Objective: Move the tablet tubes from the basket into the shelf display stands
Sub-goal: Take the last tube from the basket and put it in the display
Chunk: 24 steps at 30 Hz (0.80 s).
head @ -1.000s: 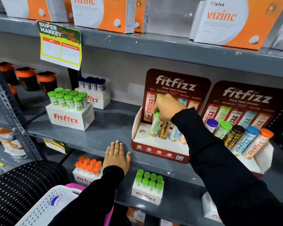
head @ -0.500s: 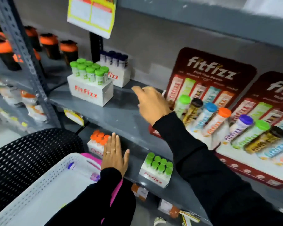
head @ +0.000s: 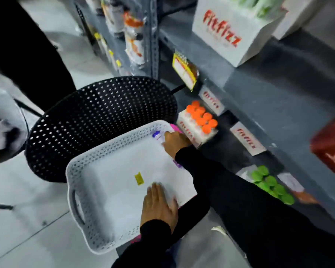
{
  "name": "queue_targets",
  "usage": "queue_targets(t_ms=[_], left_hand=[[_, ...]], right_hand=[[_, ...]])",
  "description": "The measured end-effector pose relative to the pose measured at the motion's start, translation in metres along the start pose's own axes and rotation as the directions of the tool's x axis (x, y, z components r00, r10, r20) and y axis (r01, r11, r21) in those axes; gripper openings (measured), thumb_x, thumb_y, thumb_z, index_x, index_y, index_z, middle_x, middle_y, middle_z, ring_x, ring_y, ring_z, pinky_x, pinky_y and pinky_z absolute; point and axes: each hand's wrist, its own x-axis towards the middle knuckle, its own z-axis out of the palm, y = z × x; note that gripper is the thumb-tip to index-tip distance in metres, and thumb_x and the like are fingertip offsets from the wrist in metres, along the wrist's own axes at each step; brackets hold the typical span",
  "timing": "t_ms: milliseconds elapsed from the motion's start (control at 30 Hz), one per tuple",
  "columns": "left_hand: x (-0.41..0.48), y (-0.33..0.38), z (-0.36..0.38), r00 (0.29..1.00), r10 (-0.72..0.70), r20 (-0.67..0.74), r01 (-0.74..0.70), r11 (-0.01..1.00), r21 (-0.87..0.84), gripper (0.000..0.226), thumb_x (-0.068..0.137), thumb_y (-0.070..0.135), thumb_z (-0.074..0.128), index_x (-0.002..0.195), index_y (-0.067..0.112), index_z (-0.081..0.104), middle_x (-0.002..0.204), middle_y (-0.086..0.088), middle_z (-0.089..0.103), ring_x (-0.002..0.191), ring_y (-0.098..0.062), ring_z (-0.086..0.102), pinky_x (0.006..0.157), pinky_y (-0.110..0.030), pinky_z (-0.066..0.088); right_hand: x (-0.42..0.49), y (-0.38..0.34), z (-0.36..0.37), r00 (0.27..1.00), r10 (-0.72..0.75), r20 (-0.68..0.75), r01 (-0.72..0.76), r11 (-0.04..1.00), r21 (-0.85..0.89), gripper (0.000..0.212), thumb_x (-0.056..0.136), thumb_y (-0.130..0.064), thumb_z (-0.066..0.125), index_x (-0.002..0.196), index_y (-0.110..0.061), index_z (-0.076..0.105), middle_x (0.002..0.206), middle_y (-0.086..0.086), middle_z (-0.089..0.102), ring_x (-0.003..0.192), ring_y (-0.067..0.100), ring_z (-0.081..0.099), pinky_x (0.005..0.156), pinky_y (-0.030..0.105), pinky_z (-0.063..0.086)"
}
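The white perforated basket [head: 81, 190] rests on a black chair. In its far corner lies a tablet tube [head: 156, 134] with a purple cap. My right hand [head: 175, 143] reaches into that corner with its fingers bent down onto the tube; blur hides whether they grip it. A second purple bit [head: 177, 163] shows beside my right sleeve. My left hand [head: 159, 204] lies flat and open on the basket's near right side and holds nothing. A corner of a red display stand [head: 329, 149] shows at the right edge.
The black perforated chair [head: 97, 117] stands against the grey shelves. On the lower shelf sit white stands of orange-capped tubes [head: 200, 119] and green-capped tubes [head: 269, 184]. A white fitfizz box [head: 230, 29] is on the upper shelf. Another person in black [head: 27, 45] stands at left.
My view has swung down from the shelf to the basket. My right hand left the display stand and came down to the tube; my left hand dropped from the shelf edge onto the basket.
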Motion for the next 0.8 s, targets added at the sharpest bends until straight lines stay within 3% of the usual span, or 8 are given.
queue_targets(t_ms=[67, 167, 333, 400, 500, 633, 733, 800], left_hand=[[0.0, -0.002, 0.004, 0.999, -0.001, -0.036, 0.0, 1.0, -0.015, 0.084, 0.074, 0.051, 0.012, 0.137, -0.001, 0.031, 0.144, -0.02, 0.037, 0.132, -0.033, 0.036, 0.107, -0.041, 0.032], [0.001, -0.002, 0.007, 1.0, 0.011, -0.002, -0.011, 0.998, -0.059, 0.093, 0.067, 0.053, 0.0, 0.143, 0.002, 0.014, 0.153, -0.016, 0.016, 0.14, -0.028, 0.015, 0.114, -0.036, 0.016], [-0.002, -0.001, 0.0, 0.999, 0.009, 0.045, -0.008, 0.999, -0.031, 0.094, 0.066, 0.055, -0.006, 0.144, 0.006, 0.005, 0.155, -0.011, 0.006, 0.142, -0.023, 0.006, 0.115, -0.033, 0.01], [-0.002, 0.0, 0.0, 0.997, 0.002, 0.073, 0.0, 1.0, -0.024, 0.083, 0.077, 0.055, 0.003, 0.145, 0.007, 0.004, 0.156, -0.01, 0.005, 0.142, -0.022, 0.005, 0.116, -0.033, 0.01], [-0.003, 0.004, -0.003, 0.997, 0.015, 0.072, -0.015, 1.0, 0.009, 0.067, 0.092, 0.044, 0.023, 0.145, 0.006, 0.006, 0.155, -0.01, 0.007, 0.142, -0.023, 0.007, 0.116, -0.033, 0.011], [-0.006, 0.005, -0.005, 0.999, 0.034, 0.028, -0.036, 0.997, 0.065, 0.065, 0.092, 0.042, 0.021, 0.144, 0.005, 0.01, 0.154, -0.012, 0.013, 0.141, -0.025, 0.011, 0.116, -0.035, 0.013], [-0.007, 0.011, -0.011, 0.999, 0.042, -0.005, -0.041, 0.992, 0.115, 0.063, 0.093, 0.038, 0.022, 0.143, 0.003, 0.007, 0.154, -0.013, 0.013, 0.141, -0.026, 0.01, 0.116, -0.037, 0.011], [-0.006, 0.023, -0.018, 0.996, 0.083, -0.039, -0.077, 0.989, 0.127, 0.064, 0.093, 0.037, 0.019, 0.143, 0.001, 0.001, 0.155, -0.014, 0.009, 0.142, -0.026, 0.007, 0.117, -0.037, 0.009]], right_hand=[[0.012, -0.007, 0.015, 1.0, 0.01, 0.01, -0.01, 0.999, -0.042, 0.047, 0.098, -0.021, 0.048, 0.14, -0.003, 0.037, 0.13, 0.021, 0.058, 0.118, 0.038, 0.056, 0.094, 0.044, 0.049], [0.02, -0.017, 0.026, 1.0, 0.007, 0.005, -0.006, 0.998, -0.07, 0.051, 0.094, -0.009, 0.049, 0.141, 0.0, 0.031, 0.124, 0.022, 0.06, 0.113, 0.039, 0.06, 0.089, 0.046, 0.052], [-0.002, -0.014, -0.005, 1.0, 0.006, -0.006, -0.006, 1.0, 0.026, 0.058, 0.086, -0.01, 0.057, 0.138, -0.01, 0.031, 0.117, 0.02, 0.063, 0.106, 0.039, 0.061, 0.079, 0.04, 0.051], [-0.021, -0.005, -0.028, 1.0, -0.027, -0.001, 0.027, 0.996, 0.084, 0.037, 0.085, -0.011, 0.057, 0.12, -0.01, 0.045, 0.109, 0.018, 0.063, 0.104, 0.037, 0.06, 0.07, 0.033, 0.045], [-0.058, 0.012, -0.065, 0.997, -0.04, 0.063, 0.028, 0.984, 0.176, 0.018, 0.087, -0.019, 0.059, 0.098, -0.005, 0.06, 0.1, 0.017, 0.064, 0.101, 0.034, 0.06, 0.074, 0.031, 0.048], [-0.109, 0.03, -0.099, 0.998, -0.032, 0.045, 0.023, 0.98, 0.196, 0.04, 0.096, -0.028, 0.044, 0.061, -0.01, 0.052, 0.067, 0.006, 0.053, 0.081, 0.028, 0.055, 0.073, 0.033, 0.043], [-0.147, 0.043, -0.129, 0.998, -0.021, -0.061, 0.028, 0.994, 0.104, 0.026, 0.091, -0.025, 0.049, 0.092, -0.01, 0.07, 0.09, 0.01, 0.063, 0.094, 0.031, 0.057, 0.076, 0.03, 0.044], [-0.176, 0.052, -0.153, 0.993, -0.025, -0.113, 0.032, 0.997, 0.063, 0.025, 0.084, -0.026, 0.059, 0.1, -0.01, 0.068, 0.097, 0.012, 0.065, 0.096, 0.031, 0.059, 0.075, 0.03, 0.046]])
